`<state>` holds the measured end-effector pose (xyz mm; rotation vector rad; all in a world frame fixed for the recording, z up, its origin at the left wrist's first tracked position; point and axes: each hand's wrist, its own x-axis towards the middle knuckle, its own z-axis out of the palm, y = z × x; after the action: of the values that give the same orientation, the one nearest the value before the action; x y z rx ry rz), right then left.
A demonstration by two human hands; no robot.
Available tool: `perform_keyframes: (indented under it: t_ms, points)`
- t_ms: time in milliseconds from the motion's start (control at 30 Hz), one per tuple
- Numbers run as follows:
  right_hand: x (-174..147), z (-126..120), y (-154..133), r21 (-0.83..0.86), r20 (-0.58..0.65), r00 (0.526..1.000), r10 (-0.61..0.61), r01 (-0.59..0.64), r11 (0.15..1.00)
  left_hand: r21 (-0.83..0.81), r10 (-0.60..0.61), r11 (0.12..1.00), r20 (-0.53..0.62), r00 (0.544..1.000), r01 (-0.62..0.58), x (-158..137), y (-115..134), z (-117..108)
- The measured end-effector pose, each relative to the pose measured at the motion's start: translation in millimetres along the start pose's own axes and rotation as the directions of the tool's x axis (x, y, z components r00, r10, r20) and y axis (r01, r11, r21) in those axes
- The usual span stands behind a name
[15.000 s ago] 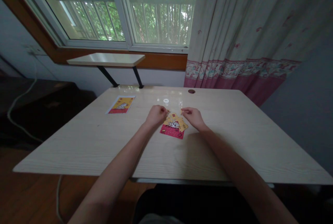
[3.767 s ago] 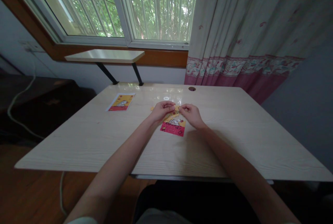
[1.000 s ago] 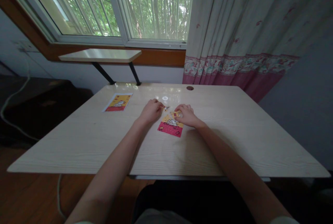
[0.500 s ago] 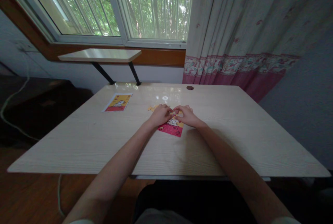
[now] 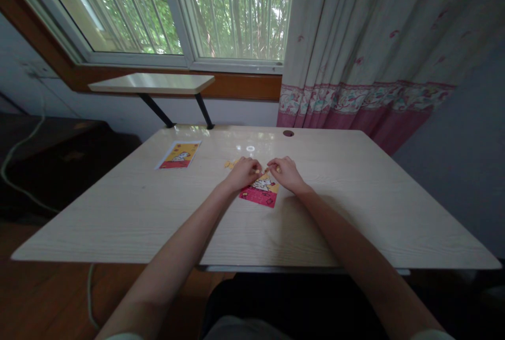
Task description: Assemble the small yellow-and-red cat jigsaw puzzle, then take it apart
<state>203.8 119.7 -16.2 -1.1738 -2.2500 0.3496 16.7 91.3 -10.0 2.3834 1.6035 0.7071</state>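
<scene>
The puzzle [image 5: 258, 196] lies flat on the desk [image 5: 335, 235], between and below the two hands. The left hand [image 5: 245, 173] bends its fingers over the puzzle's upper left; the right hand [image 5: 284, 173] curls at its upper right. Whether either grips a piece, I cannot tell. Loose pieces [image 5: 229, 163] lie beside the left hand; a picture [image 5: 180, 156] lies farther left.

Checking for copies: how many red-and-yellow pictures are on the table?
2: the white-edged sheet at the far left of the table, and the puzzle, partly covered by the left hand.
</scene>
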Motion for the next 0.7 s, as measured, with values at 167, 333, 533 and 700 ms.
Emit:
perform_keyframes:
  t_ms: [167, 333, 533, 700]
  points:
    - [-1, -3, -1, 0.054, -0.019, 0.997, -0.072, 0.072, 0.996, -0.286, -0.039, 0.958, -0.027, 0.999, 0.030, -1, 3, -3]
    - [-3, -6, -9, 0.233, -0.021, 0.996, -0.084, 0.087, 0.969, -0.587, -0.157, 0.805, -0.081, 0.984, 0.080, 1, 9, -7]
    - [-2, -1, -10, 0.537, 0.013, 0.999, 0.034, -0.036, 0.843, -0.780, -0.163, 0.622, -0.038, 0.986, 0.073, 3, 13, -6]
    - [1, 8, -2, 0.645, 0.043, 0.997, 0.069, -0.081, 0.760, -0.836, -0.151, 0.547, -0.035, 0.988, 0.054, 4, 13, -3]
